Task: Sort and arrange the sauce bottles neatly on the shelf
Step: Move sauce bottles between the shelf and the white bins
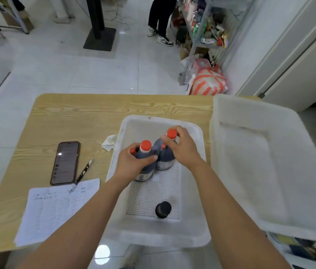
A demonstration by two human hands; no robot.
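Note:
Two dark sauce bottles with red caps stand side by side inside a white plastic bin (126, 125) on the wooden table. My left hand (134, 162) grips the shoulder of the left bottle (146, 147). My right hand (182, 147) holds the neck of the right bottle (165, 161), fingers curled just under its red cap. A smaller bottle with a black cap (163, 209) stands alone near the front of the same bin, on its perforated floor.
A second, empty white bin (250, 162) sits at the right. A phone (65, 163), a pen (84, 170), a printed sheet (56, 208) and a crumpled tissue (109, 142) lie on the table (95, 109) left of the bin. A cluttered metal shelf (207, 32) and a person's legs (161, 20) are beyond.

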